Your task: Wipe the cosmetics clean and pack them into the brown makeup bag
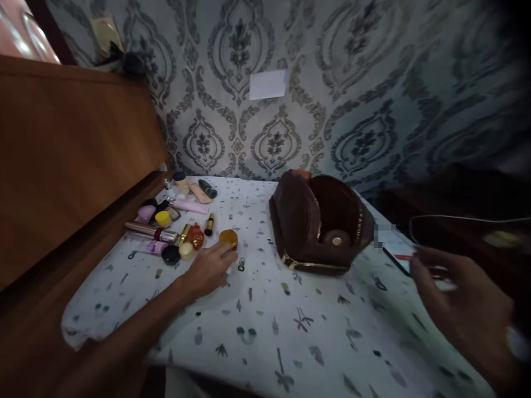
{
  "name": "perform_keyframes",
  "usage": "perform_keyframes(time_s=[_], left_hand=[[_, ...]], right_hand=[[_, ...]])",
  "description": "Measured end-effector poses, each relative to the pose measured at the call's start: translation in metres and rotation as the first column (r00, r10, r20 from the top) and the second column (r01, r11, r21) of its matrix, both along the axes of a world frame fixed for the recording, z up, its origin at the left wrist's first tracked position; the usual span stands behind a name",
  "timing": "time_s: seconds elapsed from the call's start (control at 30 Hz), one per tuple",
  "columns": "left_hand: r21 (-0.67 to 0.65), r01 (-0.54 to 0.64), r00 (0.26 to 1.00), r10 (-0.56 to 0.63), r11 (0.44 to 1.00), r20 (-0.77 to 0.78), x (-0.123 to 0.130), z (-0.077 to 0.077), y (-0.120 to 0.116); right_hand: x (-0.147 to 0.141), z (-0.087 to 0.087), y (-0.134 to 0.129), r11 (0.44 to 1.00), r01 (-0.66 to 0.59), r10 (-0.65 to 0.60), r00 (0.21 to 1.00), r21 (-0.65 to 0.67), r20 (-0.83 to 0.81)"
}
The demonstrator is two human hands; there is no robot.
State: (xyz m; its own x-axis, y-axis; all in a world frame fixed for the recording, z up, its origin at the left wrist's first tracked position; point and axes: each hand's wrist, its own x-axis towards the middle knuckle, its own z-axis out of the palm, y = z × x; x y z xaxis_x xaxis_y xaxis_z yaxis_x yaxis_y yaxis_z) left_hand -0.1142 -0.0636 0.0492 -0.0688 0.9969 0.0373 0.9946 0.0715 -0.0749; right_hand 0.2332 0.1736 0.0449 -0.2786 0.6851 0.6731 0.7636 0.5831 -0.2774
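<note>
My left hand (212, 268) is closed round a small amber round-lidded jar (228, 238) on the patterned cloth. To its left lie cosmetics: a gold lipstick tube (185, 234), a red-orange bottle (196, 237), a cream-lidded pot (186, 251) and a black-capped purple tube (152, 247). A brown cosmetic bag (293, 215) stands unzipped between my hands, with a round item (337, 239) in its opening. At the right, my right hand (458, 304) is blurred, thumb and finger pinched together. By its fingertips is a thin dark strip (396, 261) with a red mark; what it belongs to is unclear.
More cosmetics lie farther back, among them a pink tube (191, 206) and a dark green tube (207, 188). A wooden panel (74, 143) borders the table on the left. The patterned wall (236, 110) rises behind. A pale cable (456, 217) runs at the right.
</note>
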Motion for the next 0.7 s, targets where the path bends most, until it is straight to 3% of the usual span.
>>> perform_keyframes(time_s=[0.07,0.13,0.2,0.27,0.33,0.4,0.47,0.57,0.7], left_hand=[[0.061,-0.117,0.993,0.117,0.991,0.004,-0.015,0.016,0.004],[0.101,-0.284,0.958,0.286,0.953,-0.004,-0.039,0.032,0.015],[0.062,-0.422,0.901,0.426,0.904,-0.079,-0.069,0.042,0.031],[0.040,-0.474,0.872,0.475,0.880,-0.121,-0.100,0.046,0.047],[0.021,-0.514,0.845,0.510,0.858,-0.162,-0.126,0.043,0.062],[0.011,-0.533,0.828,0.524,0.846,-0.199,-0.143,0.037,0.072],[0.008,-0.539,0.820,0.527,0.843,-0.223,-0.153,0.031,0.077],[0.011,-0.522,0.827,0.509,0.853,-0.237,-0.155,0.026,0.076],[0.036,-0.439,0.872,0.436,0.898,-0.222,-0.139,0.026,0.067]], right_hand=[[-0.022,0.003,-0.037,0.943,-0.310,0.310,0.951,0.119,0.020],[-0.053,0.004,-0.069,0.770,-0.617,0.606,0.787,0.165,0.114],[-0.090,0.004,-0.091,0.597,-0.778,0.778,0.621,0.193,0.096],[-0.128,0.002,-0.102,0.494,-0.864,0.869,0.495,0.100,-0.013],[-0.164,-0.002,-0.105,0.468,-0.881,0.867,0.472,-0.061,-0.162],[-0.195,-0.008,-0.101,0.463,-0.856,0.785,0.517,-0.230,-0.343],[-0.219,-0.015,-0.095,0.413,-0.841,0.673,0.540,-0.348,-0.505],[-0.241,-0.029,-0.085,0.322,-0.851,0.484,0.524,-0.415,-0.700],[-0.247,-0.044,-0.077,0.258,-0.851,0.308,0.521,-0.457,-0.796]])
